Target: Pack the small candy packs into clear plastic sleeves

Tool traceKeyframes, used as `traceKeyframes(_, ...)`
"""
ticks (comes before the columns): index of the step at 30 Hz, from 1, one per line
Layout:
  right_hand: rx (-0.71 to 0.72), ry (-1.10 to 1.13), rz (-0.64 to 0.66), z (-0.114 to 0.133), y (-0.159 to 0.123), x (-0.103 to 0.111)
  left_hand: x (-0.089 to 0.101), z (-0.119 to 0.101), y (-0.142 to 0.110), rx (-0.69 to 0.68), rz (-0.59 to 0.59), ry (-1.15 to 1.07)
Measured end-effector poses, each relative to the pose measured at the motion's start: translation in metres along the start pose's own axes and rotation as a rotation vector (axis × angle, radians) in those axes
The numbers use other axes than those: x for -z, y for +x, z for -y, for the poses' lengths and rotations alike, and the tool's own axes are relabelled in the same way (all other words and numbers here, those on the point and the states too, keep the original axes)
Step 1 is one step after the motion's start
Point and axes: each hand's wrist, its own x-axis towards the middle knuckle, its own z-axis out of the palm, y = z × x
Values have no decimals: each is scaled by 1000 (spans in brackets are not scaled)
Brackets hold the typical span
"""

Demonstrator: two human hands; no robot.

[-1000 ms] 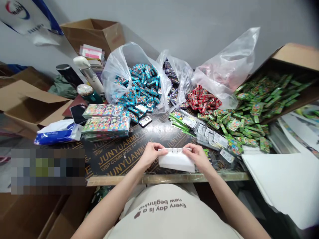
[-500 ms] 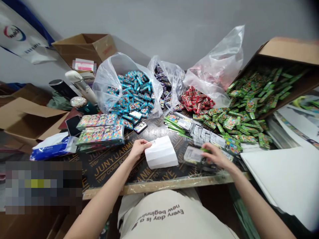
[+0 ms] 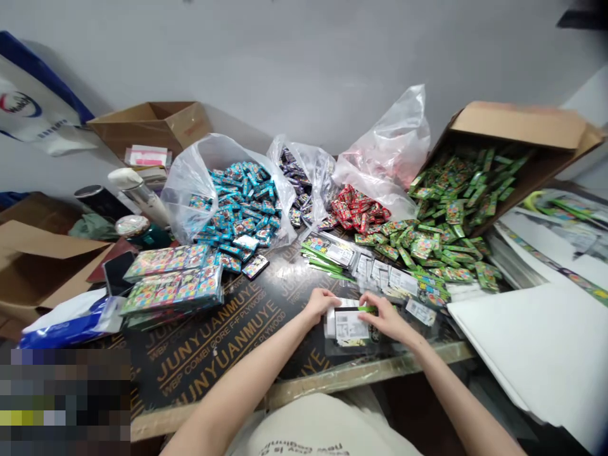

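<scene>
In the head view my left hand (image 3: 322,305) is closed on the edge of a white paper sheet (image 3: 330,326), most of which is covered. Over that sheet lies a flat printed packet (image 3: 352,328) with a black-and-white label and a clear plastic margin. Fingers of my right hand (image 3: 384,316) pinch the packet near its green strip. Both hands are close together, low above the black board table (image 3: 223,335). Just beyond them lie flat labelled packets (image 3: 389,278) in an overlapping row, and a single labelled piece (image 3: 420,311) sits right of my right hand.
Small blue packs (image 3: 251,202), dark purple packs (image 3: 295,177) and red packs (image 3: 358,209) spill from clear bags. Green packs (image 3: 441,247) pour from a tilted carton (image 3: 517,126). Wrapped stacks (image 3: 175,285) and bottles (image 3: 137,193) stand left; white sheets (image 3: 532,342) lie right.
My hands have come together: the right hand brought the printed packet leftward over the white sheet, and the left hand moved right. The camera view has shifted, so the table items appear lower.
</scene>
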Motion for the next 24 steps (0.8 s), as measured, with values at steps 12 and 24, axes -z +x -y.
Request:
traceKeyframes(12, 41, -376, -243, -10, -4, -34, 36, -4, -35, -661, -34, 800)
traceKeyframes(24, -223, -610, -542, -56, 157, 51, 13, 38, -79, -547, 470, 908)
